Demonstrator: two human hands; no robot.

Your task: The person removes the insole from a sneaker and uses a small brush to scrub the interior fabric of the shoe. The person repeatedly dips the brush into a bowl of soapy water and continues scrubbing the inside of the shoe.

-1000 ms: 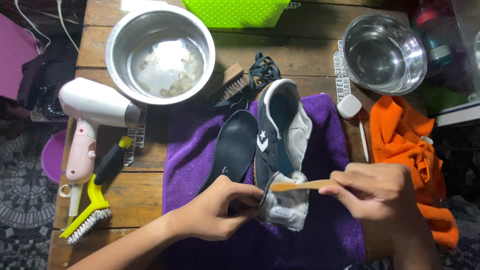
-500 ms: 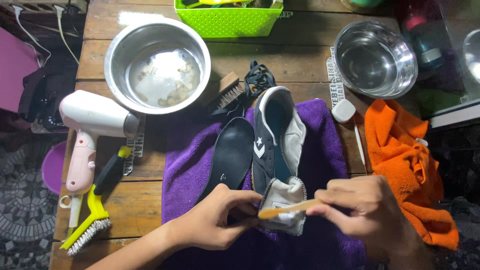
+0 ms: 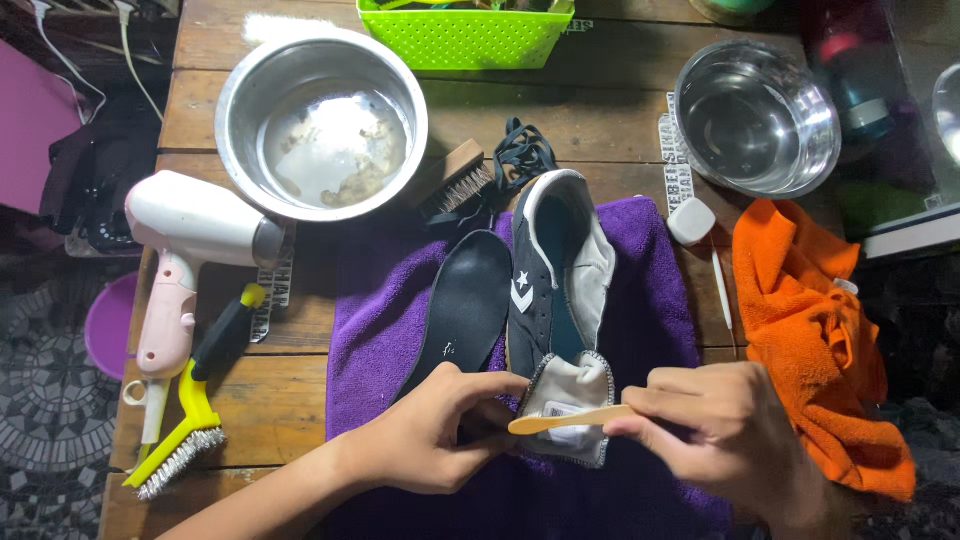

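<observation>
Shoe: a dark sneaker [image 3: 548,290] with a pale lining lies on its side on the purple towel [image 3: 640,300], laces out, its grey tongue [image 3: 570,405] folded out toward the person.
Landmark: every place below is told from the shoe.
Left hand [image 3: 440,435]: at the near end of the shoe, fingers curled narrow and pinching the edge of the tongue, thumb on top.
Right hand [image 3: 720,430]: just right of the tongue, fingers closed around a pale wooden stick [image 3: 565,420], probably a brush handle, whose rounded end lies across the tongue; the working end is hidden in the hand.
Insole: a black insole [image 3: 465,310] lies flat on the towel just left of the shoe, touching or nearly touching it.
How the shoe likely handles: light; the canvas upper and tongue look soft and floppy, so they fold under pressure and need pinning flat. The rubber sole side looks stiffer and would be the firmer place to hold. If wet, the fabric may slip a little.
Behind the shoe: black laces [image 3: 520,155] and a small wooden brush [image 3: 455,185], then a steel bowl [image 3: 320,125] with cloudy residue.
Right of the shoe: an orange cloth [image 3: 815,330] and a second steel bowl [image 3: 755,115].
Left of the shoe: a hair dryer [image 3: 190,240] and a yellow brush [image 3: 185,440] on the desk [image 3: 260,400].
</observation>
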